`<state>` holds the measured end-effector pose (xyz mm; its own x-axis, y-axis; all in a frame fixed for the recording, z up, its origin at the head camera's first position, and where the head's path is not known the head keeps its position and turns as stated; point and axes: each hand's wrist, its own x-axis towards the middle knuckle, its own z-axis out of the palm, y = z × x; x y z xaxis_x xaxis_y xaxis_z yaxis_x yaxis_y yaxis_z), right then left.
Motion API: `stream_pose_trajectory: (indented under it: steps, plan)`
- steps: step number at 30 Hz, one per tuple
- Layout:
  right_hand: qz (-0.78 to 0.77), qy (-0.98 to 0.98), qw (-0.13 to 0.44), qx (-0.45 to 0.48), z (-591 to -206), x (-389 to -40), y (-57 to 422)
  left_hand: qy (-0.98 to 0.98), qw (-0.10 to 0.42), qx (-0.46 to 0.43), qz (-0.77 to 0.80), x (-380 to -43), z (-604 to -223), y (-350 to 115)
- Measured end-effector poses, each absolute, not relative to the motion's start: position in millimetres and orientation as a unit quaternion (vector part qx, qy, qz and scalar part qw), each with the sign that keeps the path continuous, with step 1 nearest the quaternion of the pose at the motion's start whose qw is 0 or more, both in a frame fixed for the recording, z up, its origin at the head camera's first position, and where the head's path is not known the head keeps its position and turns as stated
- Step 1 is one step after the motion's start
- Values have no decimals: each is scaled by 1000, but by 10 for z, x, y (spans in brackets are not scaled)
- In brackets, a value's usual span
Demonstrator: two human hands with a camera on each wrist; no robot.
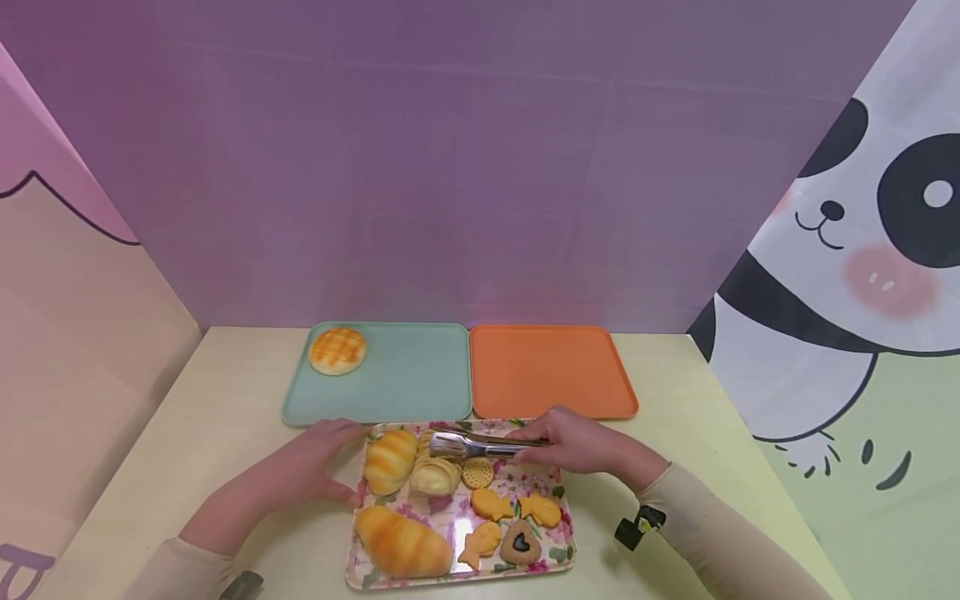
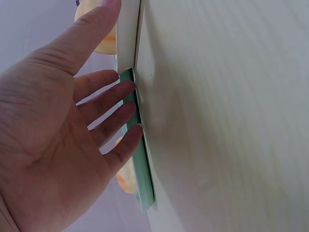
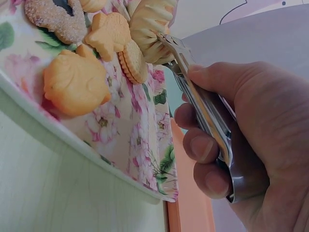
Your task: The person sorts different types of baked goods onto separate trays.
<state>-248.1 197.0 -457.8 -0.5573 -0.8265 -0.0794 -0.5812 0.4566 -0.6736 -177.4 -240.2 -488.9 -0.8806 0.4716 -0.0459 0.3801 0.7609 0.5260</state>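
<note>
My right hand (image 1: 573, 442) grips a pair of metal tongs (image 3: 205, 108), thumb on one side and fingers curled round the other. The tips of the tongs are at a pale pleated bun (image 3: 152, 24); whether they pinch it I cannot tell. That bun lies on a floral tray (image 1: 461, 575), among the other pastries. Beside the tray's left edge is my left hand (image 2: 58, 125), fingers spread and nearly straight. Its thumb is at the tray's edge, and its fingertips are near the green tray (image 2: 141, 169).
On the floral tray are a striped roll (image 1: 390, 461), a long bread roll (image 1: 402, 543), a round cracker (image 1: 477, 473), several fish-shaped biscuits (image 1: 540, 509) and a heart-centred cookie (image 1: 520, 546). A crosshatched round bun (image 1: 337, 351) sits on the green tray. Right of it lies an orange tray (image 1: 551, 371).
</note>
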Motion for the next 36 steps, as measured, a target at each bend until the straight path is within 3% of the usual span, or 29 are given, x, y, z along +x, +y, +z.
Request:
stream_pose_trajectory:
  steps: [36]
  plan:
    - [-354, 838, 159, -384, -4507, -2669, 1980, 932, 97, 218, 273, -1790, -4924, -2418]
